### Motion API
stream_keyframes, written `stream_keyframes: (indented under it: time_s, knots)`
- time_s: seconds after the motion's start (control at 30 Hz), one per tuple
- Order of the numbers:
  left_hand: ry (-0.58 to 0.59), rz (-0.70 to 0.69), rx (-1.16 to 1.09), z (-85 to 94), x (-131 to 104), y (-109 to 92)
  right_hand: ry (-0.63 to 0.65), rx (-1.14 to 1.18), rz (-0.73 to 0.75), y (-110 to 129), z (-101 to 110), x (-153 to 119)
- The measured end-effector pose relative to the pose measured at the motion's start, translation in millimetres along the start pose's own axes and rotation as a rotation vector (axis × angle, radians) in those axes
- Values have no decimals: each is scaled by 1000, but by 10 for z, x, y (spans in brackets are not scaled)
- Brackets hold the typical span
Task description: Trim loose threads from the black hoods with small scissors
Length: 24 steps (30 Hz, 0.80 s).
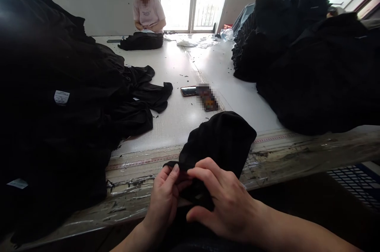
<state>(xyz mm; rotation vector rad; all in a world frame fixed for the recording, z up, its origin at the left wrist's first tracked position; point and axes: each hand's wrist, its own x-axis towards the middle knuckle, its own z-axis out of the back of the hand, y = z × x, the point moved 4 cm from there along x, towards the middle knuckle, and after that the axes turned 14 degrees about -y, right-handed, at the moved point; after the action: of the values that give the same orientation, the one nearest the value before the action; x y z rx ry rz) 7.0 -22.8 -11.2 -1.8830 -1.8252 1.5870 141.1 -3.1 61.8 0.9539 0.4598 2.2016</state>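
Note:
A black cloth piece [221, 137] lies over the table's front edge, its near part hanging down between my hands. My left hand [166, 192] pinches a fold of this cloth between thumb and fingers. My right hand [225, 200] is just to the right, palm down, its fingertips at the same fold and its thumb stretched apart below. Whether the right fingertips grip anything is hard to make out.
Black garments are heaped at left [59, 65] and right [320, 69]. Phones [189, 91] lie mid-table [169, 121]. Across it a person [148, 12] works beside folded black cloth [142, 41]. A blue crate [356, 184] stands low at right.

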Motion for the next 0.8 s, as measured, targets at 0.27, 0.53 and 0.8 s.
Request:
stream_keyframes:
  time_s: [0.27, 0.53, 0.8]
  knots:
    - [-92, -193, -47, -61, 160, 10, 26, -291, -295, -575, -11, -92]
    - [-88, -162, 32, -7, 164, 142, 120, -264, -381, -489, -385, -174]
    - [67, -330, 450, -108, 39, 117, -74, -168, -417, -603, 123, 71]
